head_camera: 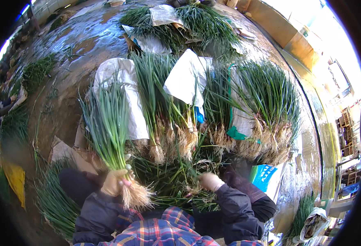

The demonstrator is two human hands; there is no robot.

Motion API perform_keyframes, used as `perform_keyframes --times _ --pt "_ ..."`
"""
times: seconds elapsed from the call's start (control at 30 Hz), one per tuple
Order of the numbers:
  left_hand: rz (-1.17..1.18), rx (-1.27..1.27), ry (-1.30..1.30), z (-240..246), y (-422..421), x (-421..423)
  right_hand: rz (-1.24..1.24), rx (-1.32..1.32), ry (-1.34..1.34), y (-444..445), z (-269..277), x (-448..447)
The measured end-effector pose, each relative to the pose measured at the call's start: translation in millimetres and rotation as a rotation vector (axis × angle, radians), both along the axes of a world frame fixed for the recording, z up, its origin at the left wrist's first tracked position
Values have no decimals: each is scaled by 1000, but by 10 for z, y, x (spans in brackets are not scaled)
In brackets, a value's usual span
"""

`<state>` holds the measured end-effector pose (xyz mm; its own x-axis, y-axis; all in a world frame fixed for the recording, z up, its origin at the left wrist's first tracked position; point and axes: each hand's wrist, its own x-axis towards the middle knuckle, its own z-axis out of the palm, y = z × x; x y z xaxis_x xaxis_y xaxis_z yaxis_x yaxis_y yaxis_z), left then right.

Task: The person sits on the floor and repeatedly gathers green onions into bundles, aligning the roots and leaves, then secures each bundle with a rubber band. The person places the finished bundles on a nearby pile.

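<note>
My left hand (pixel 115 182) is closed round the lower stems of a bunch of green onions (pixel 111 132), whose leaves point away from me and whose pale roots hang below the fist. Over a heap of loose green leaves and stalks (pixel 165 181) between my knees is my right hand (pixel 210 181), its fingers curled and blurred. A small rooty stalk (pixel 193 190) lies just below it; whether the fingers grip anything cannot be made out. Beyond the heap, rooted green onions (pixel 186 138) lie in a row, partly under white woven sacks (pixel 134 113).
More green onions (pixel 269 92) lie at the right of the row, others (pixel 57 196) beside my left knee. A further pile (pixel 205 24) sits on the wet ground ahead. A low wall (pixel 300 46) runs along the right. Another person's arm (pixel 6 101) shows at far left.
</note>
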<state>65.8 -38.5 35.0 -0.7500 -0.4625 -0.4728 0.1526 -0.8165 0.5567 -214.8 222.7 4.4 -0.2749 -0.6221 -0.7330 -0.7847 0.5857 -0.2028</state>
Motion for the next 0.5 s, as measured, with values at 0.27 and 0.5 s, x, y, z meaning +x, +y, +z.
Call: perform_keyframes --times 0.27,0.5 --pt "-169 -8 -60 48 -171 -75 -155 -551 -46 -1140 -102 433" --pt "-14 126 -17 -111 -265 -250 -490 -661 121 -1699 -427 825"
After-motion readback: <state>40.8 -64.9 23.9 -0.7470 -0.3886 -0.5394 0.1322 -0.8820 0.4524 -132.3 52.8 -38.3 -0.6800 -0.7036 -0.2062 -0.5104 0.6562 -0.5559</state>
